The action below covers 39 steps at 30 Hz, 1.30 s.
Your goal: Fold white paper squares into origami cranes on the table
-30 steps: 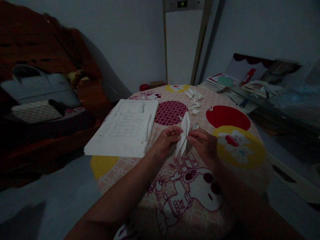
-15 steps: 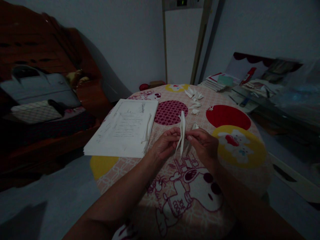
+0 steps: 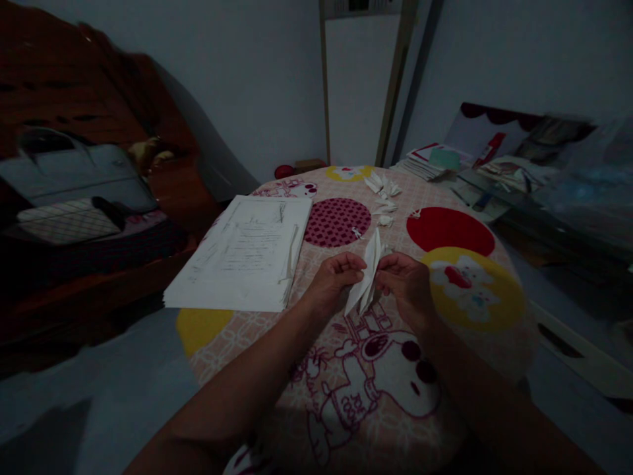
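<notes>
Between my two hands a folded piece of white paper is held up on a slant, its layers fanning apart at the lower end. My left hand pinches its left side with thumb and fingertips. On the right side, my right hand grips it the same way, fingers curled. Just beyond, several crumpled and folded white paper pieces lie on the patterned tablecloth. Left of my hands rests a stack of printed paper sheets, with a narrow paper strip on its right edge.
At the left stands a wooden bench with a light handbag and a quilted pouch. A white cabinet-like unit is behind the table. To the right, a glass-topped table carries papers and plastic bags.
The folded paper has turned from nearly edge-on to a slant, showing more of its face, and its layers have spread. My hands stay at its two sides.
</notes>
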Each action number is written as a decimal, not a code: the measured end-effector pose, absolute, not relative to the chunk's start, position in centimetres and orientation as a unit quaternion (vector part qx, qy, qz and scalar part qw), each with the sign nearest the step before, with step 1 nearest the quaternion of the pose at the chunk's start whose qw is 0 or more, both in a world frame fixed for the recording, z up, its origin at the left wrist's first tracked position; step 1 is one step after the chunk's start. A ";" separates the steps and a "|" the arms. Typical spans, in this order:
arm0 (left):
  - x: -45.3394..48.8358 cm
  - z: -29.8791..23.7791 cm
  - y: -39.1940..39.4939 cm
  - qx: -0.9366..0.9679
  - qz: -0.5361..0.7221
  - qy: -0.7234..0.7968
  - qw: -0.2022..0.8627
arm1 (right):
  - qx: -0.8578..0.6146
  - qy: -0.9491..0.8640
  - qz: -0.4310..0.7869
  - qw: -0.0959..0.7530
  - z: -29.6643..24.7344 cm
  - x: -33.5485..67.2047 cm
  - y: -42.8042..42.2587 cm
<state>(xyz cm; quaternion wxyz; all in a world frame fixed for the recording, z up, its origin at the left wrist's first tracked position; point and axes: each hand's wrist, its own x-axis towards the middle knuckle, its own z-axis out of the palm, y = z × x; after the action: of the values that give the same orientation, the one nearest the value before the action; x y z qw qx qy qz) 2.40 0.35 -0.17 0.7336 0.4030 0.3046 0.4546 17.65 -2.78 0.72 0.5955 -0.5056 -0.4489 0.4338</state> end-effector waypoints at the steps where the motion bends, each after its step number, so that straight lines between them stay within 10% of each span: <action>1: 2.5 -0.1 0.2 0.405 0.456 0.306 0.731 | -0.507 -0.451 0.428 0.597 0.7 17.6 -2.8; 39: 2.6 0.1 0.1 0.489 0.496 0.393 0.601 | -0.523 -0.542 0.331 0.569 0.0 18.1 -2.5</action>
<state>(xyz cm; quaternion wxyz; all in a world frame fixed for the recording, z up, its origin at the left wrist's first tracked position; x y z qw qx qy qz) 2.63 0.06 0.07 0.6006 0.4893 0.3926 0.4956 18.10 -2.46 -0.04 0.5686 -0.5231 -0.5415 0.3314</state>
